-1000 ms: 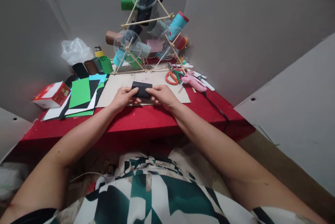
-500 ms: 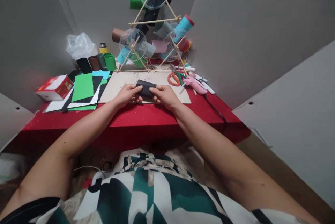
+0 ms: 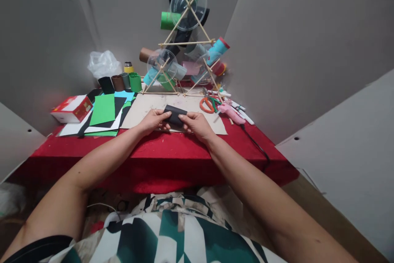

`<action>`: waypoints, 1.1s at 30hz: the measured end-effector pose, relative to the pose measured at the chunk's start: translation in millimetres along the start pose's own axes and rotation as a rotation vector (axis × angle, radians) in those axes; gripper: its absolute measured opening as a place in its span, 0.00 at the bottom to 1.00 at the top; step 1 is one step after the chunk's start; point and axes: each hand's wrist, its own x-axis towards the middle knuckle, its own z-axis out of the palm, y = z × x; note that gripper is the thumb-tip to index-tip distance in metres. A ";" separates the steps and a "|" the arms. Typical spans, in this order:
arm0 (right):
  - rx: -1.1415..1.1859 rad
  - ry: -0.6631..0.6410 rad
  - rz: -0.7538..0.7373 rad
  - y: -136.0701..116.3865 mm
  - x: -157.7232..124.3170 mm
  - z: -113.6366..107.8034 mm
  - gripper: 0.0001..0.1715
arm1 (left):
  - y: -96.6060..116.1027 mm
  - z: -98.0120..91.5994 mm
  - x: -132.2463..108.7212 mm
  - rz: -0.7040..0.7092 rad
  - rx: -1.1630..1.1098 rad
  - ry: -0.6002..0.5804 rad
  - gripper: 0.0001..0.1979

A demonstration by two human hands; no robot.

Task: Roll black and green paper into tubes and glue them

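Both my hands hold a piece of black paper (image 3: 175, 114) that curls into a roll, just above a brown cardboard sheet (image 3: 144, 107) on the red table (image 3: 172, 152). My left hand (image 3: 154, 120) pinches its left end, fingers closed on it. My right hand (image 3: 197, 123) grips its right end the same way. Behind them stands a triangular frame of wooden sticks (image 3: 184, 45) carrying clear plastic discs and coloured paper tubes.
Green, black, white and blue paper sheets (image 3: 103, 111) lie at the left beside a red and white box (image 3: 72, 108). Paper tubes (image 3: 120, 82) and a plastic bag (image 3: 103, 64) sit behind. Orange scissors (image 3: 207, 104), a pink glue gun (image 3: 230, 113) with its cord, and markers lie to the right.
The black paper has curled tighter between my hands. The camera has tilted, so the table and frame sit lower in view.
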 end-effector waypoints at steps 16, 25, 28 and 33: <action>-0.086 -0.062 0.015 -27.8 28.8 -1.3 0.23 | -5.9 -5.8 -2.7 -0.030 -0.170 0.027 0.26; -0.015 -0.158 0.113 -24.6 44.5 4.4 0.18 | -2.5 -5.5 -4.4 -0.101 -0.239 0.110 0.25; 0.028 -0.163 0.147 -20.3 43.9 4.3 0.20 | -1.8 -5.4 -5.2 -0.121 -0.238 0.109 0.24; 0.044 -0.151 0.208 -23.7 40.9 -2.1 0.17 | -1.4 -5.7 -5.2 -0.140 -0.211 0.092 0.21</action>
